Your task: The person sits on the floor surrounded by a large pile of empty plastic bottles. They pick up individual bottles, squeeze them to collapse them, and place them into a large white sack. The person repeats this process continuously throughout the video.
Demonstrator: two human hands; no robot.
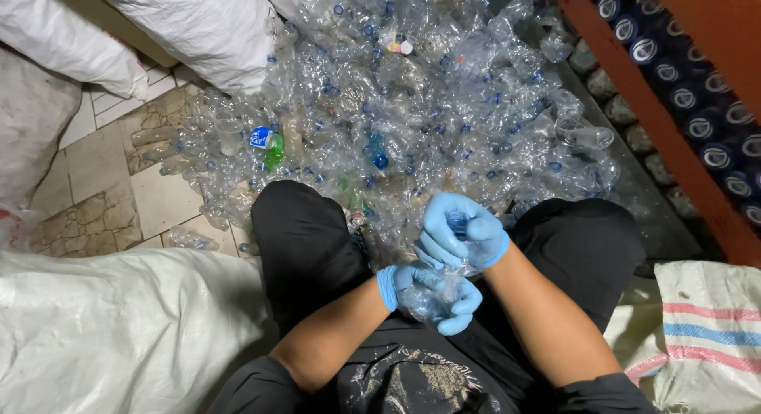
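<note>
The person sits over a tiled floor [162, 196] with both hands in thin blue gloves, working one crushed clear plastic bottle [441, 281] between them, above the lap and just short of the near edge of the heap. The left hand [428, 297] is clenched around the bottle's lower body, fingers wrapped under it. The right hand [461, 232] grips its upper end, fingers curled over the neck area; whether a cap sits under those fingers I cannot tell, since the glove hides it.

In front of the knees, a large heap of flattened clear plastic bottles [428, 97] with small blue caps spreads over the floor up to the base of the red-orange painted frame [658, 113] at the right. A green bottle with a blue-and-white label [268, 144] lies at the heap's left edge. White woven sacks [119, 327] lie along the near left side of the floor, and a striped woven sack [705, 335] lies at the near right.

The risks, as I judge them: the crushed plastic is thin and springy, so a twist with uneven grip could make the bottle slip out of the gloves and drop back among identical ones. Sharp creases in the plastic could nick the thin gloves. The light is dim, so small caps falling loose could vanish among the clear bottles.
</note>
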